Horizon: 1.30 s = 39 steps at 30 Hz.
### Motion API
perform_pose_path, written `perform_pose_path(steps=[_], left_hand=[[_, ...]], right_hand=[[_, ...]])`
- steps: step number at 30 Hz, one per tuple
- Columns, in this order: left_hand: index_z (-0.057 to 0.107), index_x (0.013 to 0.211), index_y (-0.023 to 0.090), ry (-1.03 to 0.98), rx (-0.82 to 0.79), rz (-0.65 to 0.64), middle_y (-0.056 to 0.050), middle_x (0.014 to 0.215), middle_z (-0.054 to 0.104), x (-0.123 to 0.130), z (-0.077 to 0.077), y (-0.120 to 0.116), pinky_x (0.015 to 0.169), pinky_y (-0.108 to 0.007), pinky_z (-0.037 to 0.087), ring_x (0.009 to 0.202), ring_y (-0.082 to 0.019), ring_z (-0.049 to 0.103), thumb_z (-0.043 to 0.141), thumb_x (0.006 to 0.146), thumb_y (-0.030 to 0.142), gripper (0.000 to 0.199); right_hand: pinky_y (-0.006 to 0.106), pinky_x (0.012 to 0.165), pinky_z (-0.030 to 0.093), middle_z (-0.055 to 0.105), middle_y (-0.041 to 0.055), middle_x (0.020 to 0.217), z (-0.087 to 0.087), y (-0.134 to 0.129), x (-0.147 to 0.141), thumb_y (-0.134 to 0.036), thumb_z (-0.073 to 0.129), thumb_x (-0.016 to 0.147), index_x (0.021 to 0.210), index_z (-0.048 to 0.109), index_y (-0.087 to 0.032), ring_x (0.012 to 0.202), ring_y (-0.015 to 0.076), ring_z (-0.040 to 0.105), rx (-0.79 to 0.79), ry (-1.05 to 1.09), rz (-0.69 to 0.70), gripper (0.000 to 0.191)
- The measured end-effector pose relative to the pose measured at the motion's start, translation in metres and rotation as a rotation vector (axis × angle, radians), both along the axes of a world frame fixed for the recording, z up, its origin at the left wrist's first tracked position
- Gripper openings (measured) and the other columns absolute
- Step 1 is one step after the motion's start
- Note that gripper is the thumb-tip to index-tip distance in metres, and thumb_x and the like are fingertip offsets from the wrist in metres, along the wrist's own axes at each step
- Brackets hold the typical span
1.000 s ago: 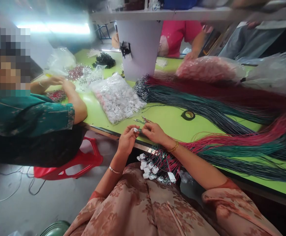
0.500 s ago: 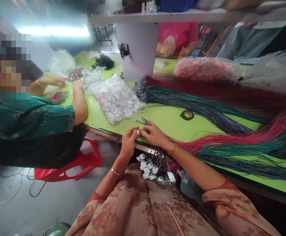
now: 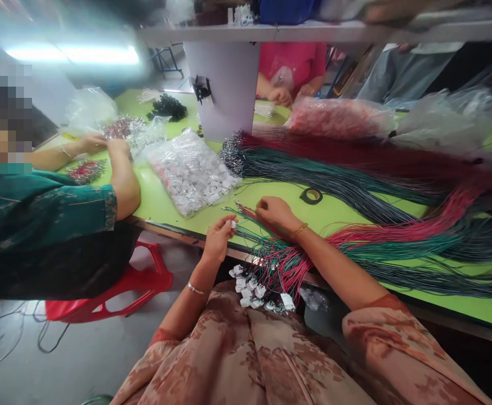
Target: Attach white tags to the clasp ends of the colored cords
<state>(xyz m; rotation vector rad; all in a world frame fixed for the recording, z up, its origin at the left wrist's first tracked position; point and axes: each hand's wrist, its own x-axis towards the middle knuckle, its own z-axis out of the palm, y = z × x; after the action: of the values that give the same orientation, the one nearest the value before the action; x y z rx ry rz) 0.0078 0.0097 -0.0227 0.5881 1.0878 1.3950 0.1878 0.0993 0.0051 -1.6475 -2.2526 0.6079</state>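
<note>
Small white connector (image 3: 233, 224), pinched in left hand (image 3: 218, 237) at near edge of bench (image 3: 343, 206); too small to tell if wired. Red, green and dark wires (image 3: 389, 232) run along near edge, metal-tipped ends pointing left. More white connectors (image 3: 249, 288) hang bunched on wires below that edge.

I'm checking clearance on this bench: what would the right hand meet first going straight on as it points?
Probably the loose wire tips just ahead of the right hand, with the bag of white pieces farther along. Depth is unclear, so it might pass above them.
</note>
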Motion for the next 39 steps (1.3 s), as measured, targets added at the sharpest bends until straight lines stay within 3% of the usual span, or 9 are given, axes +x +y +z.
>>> perform_pose_path(steps=[6, 9, 14, 16, 19, 24, 27, 32, 39], left_hand=[[0.072, 0.089, 0.015, 0.002, -0.015, -0.024, -0.003, 0.083, 0.068, 0.0, -0.003, 0.002, 0.059, -0.02, 0.041, 0.063, -0.007, 0.055, 0.073, 0.072, 0.024, 0.019], [0.072, 0.089, 0.016, 0.011, -0.009, -0.031, -0.003, 0.083, 0.068, 0.0, -0.004, 0.001, 0.059, -0.02, 0.04, 0.064, -0.007, 0.055, 0.073, 0.072, 0.025, 0.02], [0.072, 0.088, 0.016, 0.023, -0.004, -0.042, -0.003, 0.083, 0.068, 0.001, -0.002, 0.001, 0.06, -0.022, 0.04, 0.064, -0.008, 0.054, 0.074, 0.071, 0.026, 0.02], [0.072, 0.089, 0.016, 0.021, -0.011, -0.037, -0.003, 0.084, 0.068, 0.0, -0.001, 0.0, 0.061, -0.022, 0.041, 0.064, -0.007, 0.055, 0.074, 0.071, 0.026, 0.02], [0.071, 0.091, 0.016, 0.014, -0.008, -0.04, -0.004, 0.085, 0.069, 0.002, 0.001, -0.002, 0.062, -0.022, 0.041, 0.064, -0.007, 0.055, 0.074, 0.072, 0.026, 0.022], [0.069, 0.093, 0.017, -0.078, 0.024, -0.087, -0.004, 0.087, 0.069, 0.012, 0.004, -0.002, 0.063, -0.021, 0.043, 0.066, -0.008, 0.056, 0.073, 0.074, 0.025, 0.021], [0.069, 0.09, 0.016, -0.145, 0.032, -0.1, -0.004, 0.085, 0.068, 0.017, 0.005, -0.001, 0.063, -0.022, 0.043, 0.065, -0.008, 0.055, 0.072, 0.075, 0.023, 0.017], [0.07, 0.09, 0.015, -0.202, 0.039, -0.095, -0.004, 0.088, 0.068, 0.017, 0.004, -0.001, 0.066, -0.022, 0.043, 0.07, -0.009, 0.056, 0.071, 0.076, 0.021, 0.016], [0.07, 0.089, 0.015, -0.111, 0.069, -0.062, -0.002, 0.084, 0.067, 0.02, 0.003, -0.004, 0.064, -0.021, 0.042, 0.066, -0.007, 0.054, 0.075, 0.074, 0.026, 0.018]], right_hand=[[0.029, 0.067, 0.035, 0.071, 0.0165, 0.095, -0.007, 0.005, -0.005, -0.023, 0.045, 0.089, 0.092, 0.068, -0.013, 0.08, 0.022, 0.061, 0.01, -0.236, 0.063, 0.025], [0.03, 0.068, 0.037, 0.07, 0.0163, 0.101, -0.007, 0.002, -0.008, -0.025, 0.043, 0.091, 0.099, 0.066, -0.014, 0.085, 0.0236, 0.062, 0.028, -0.247, 0.054, 0.026], [0.03, 0.068, 0.036, 0.069, 0.0181, 0.1, -0.006, 0.005, -0.011, -0.022, 0.043, 0.091, 0.094, 0.064, -0.013, 0.084, 0.0238, 0.061, 0.01, -0.24, 0.09, 0.024], [0.029, 0.067, 0.035, 0.068, 0.017, 0.095, -0.004, 0.003, -0.01, -0.021, 0.042, 0.09, 0.094, 0.062, -0.012, 0.078, 0.0213, 0.058, 0.031, -0.153, 0.055, 0.023], [0.027, 0.062, 0.034, 0.065, 0.0081, 0.08, 0.0, -0.006, -0.006, -0.024, 0.043, 0.088, 0.089, 0.059, -0.014, 0.067, 0.0162, 0.051, 0.047, 0.141, 0.031, 0.019], [0.023, 0.058, 0.034, 0.055, -0.0017, 0.067, 0.011, -0.028, -0.004, -0.034, 0.052, 0.079, 0.075, 0.057, -0.015, 0.062, 0.0107, 0.044, -0.097, 0.559, 0.142, 0.02], [0.022, 0.055, 0.03, 0.05, -0.0041, 0.061, 0.012, -0.04, -0.004, -0.035, 0.054, 0.077, 0.073, 0.058, -0.015, 0.057, 0.0091, 0.039, -0.135, 0.61, 0.186, 0.021], [0.021, 0.053, 0.028, 0.046, -0.0055, 0.056, 0.007, -0.055, -0.006, -0.029, 0.053, 0.075, 0.067, 0.055, -0.016, 0.054, 0.0078, 0.036, -0.088, 0.595, 0.138, 0.015], [0.021, 0.052, 0.029, 0.05, -0.004, 0.057, 0.002, -0.053, -0.011, -0.028, 0.053, 0.073, 0.064, 0.054, -0.016, 0.053, 0.008, 0.037, -0.096, 0.579, 0.085, 0.015]])
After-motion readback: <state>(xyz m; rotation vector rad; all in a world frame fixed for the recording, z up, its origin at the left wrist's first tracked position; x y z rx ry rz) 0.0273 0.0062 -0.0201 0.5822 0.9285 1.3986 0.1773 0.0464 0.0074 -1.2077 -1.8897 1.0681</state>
